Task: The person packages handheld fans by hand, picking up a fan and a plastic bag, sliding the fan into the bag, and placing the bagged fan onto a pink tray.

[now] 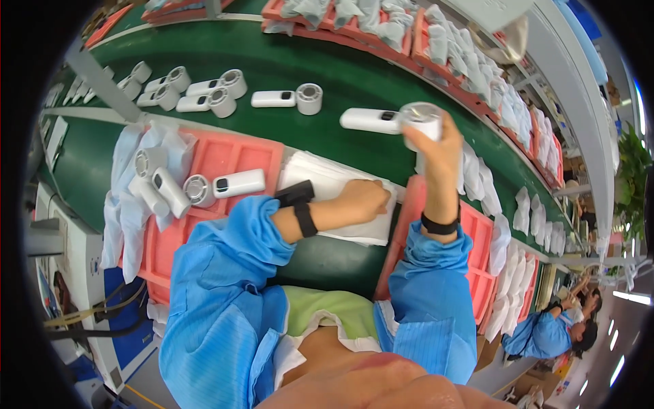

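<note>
— What is held by each hand?
— One white handheld fan point(392, 120) is gripped at its round head by the right hand point(436, 146), raised over the green belt point(327, 68). The left hand point(364, 199) is curled on a stack of white bags point(327, 180).
— How many fans are counted elsewhere?
— About four on the pink tray point(225, 153); roughly six on the belt, the farthest ones too blurred to tell.

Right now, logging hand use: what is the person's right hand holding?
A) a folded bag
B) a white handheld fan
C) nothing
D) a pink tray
B: the right hand grips a white handheld fan by its round head, raised over the green belt.
</note>
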`<action>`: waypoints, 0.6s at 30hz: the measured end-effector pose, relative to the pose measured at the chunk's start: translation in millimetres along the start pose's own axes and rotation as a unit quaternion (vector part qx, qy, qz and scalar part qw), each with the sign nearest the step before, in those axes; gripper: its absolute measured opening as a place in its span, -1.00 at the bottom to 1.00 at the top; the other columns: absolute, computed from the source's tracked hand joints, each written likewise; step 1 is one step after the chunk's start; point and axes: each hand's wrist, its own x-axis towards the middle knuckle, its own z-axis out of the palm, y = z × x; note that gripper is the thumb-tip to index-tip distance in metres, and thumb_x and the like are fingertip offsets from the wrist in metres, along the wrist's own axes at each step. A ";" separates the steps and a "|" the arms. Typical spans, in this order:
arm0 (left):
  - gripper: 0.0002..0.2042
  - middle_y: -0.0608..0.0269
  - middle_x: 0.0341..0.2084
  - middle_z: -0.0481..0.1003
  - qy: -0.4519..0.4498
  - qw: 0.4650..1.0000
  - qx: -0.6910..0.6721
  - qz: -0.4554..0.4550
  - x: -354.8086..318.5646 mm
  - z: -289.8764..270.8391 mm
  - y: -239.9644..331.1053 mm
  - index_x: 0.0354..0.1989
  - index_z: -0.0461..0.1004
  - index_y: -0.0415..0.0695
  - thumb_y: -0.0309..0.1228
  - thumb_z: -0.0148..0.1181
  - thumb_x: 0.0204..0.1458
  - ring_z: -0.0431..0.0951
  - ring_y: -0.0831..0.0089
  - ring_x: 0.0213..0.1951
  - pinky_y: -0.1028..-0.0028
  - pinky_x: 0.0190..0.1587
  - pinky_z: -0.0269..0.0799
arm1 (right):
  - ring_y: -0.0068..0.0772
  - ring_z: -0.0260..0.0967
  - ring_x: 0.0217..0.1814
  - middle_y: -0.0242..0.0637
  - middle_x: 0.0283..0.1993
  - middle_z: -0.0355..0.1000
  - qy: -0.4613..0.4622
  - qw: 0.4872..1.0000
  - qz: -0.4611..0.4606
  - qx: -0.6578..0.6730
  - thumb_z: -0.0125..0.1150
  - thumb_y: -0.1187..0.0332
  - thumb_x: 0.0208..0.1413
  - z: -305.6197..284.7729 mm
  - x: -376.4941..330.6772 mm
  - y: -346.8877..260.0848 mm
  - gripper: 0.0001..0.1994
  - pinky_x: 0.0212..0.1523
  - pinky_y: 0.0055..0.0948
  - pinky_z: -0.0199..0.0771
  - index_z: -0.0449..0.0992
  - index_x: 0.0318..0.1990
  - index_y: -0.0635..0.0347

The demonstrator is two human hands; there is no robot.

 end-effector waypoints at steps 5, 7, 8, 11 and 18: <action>-0.84 0.17 -0.47 0.52 0.053 0.981 -0.188 0.005 37.3 -43.4 -1.2 -0.39 0.53 -0.13 -0.33 0.34 -0.05 0.56 0.30 -0.42 0.34 -0.39 0.42 | -0.46 0.44 -0.12 -0.26 -0.16 0.49 0.031 0.994 -0.097 0.042 0.50 0.31 -0.29 -125.6 -24.3 -21.7 -0.41 -0.06 -0.45 0.41 0.45 -0.03 0.35; -0.83 0.18 -0.50 0.53 0.073 0.971 -0.229 0.012 48.1 -58.3 3.3 -0.39 0.54 -0.15 -0.34 0.34 -0.05 0.56 0.34 -0.41 0.35 -0.40 0.41 | -0.45 0.43 -0.10 -0.26 -0.15 0.48 -0.031 0.992 -0.118 -0.017 0.50 0.30 -0.33 -157.4 -33.2 -23.0 -0.38 -0.05 -0.47 0.40 0.43 -0.03 0.36; -0.84 0.23 -0.52 0.52 0.068 0.962 -0.263 0.003 51.1 -65.9 5.7 -0.39 0.53 -0.16 -0.35 0.33 -0.03 0.54 0.42 -0.44 0.39 -0.41 0.39 | -0.45 0.43 -0.09 -0.27 -0.14 0.47 -0.065 0.989 -0.127 -0.044 0.50 0.29 -0.35 -166.1 -34.6 -22.2 -0.37 -0.04 -0.48 0.39 0.43 -0.03 0.36; -0.85 0.32 -0.56 0.50 0.058 0.944 -0.325 -0.023 55.8 -81.1 12.0 -0.39 0.52 -0.19 -0.37 0.30 0.01 0.48 0.57 -0.49 0.49 -0.45 0.35 | -0.48 0.43 -0.13 -0.31 -0.16 0.48 -0.088 0.989 -0.112 -0.046 0.51 0.38 -0.42 -153.4 -31.4 -33.1 -0.39 -0.05 -0.48 0.40 0.46 -0.07 0.31; -0.88 0.45 -0.42 0.49 0.179 0.820 -0.543 -0.018 63.2 -97.8 39.6 -0.28 0.49 -0.21 -0.41 0.19 0.16 0.43 0.71 -0.35 0.62 -0.27 0.35 | -0.35 0.41 -0.13 -0.23 -0.14 0.41 -0.114 0.950 -0.239 -0.165 0.51 0.46 -0.47 -98.7 -14.3 -19.7 -0.37 -0.11 -0.44 0.41 0.49 -0.05 0.27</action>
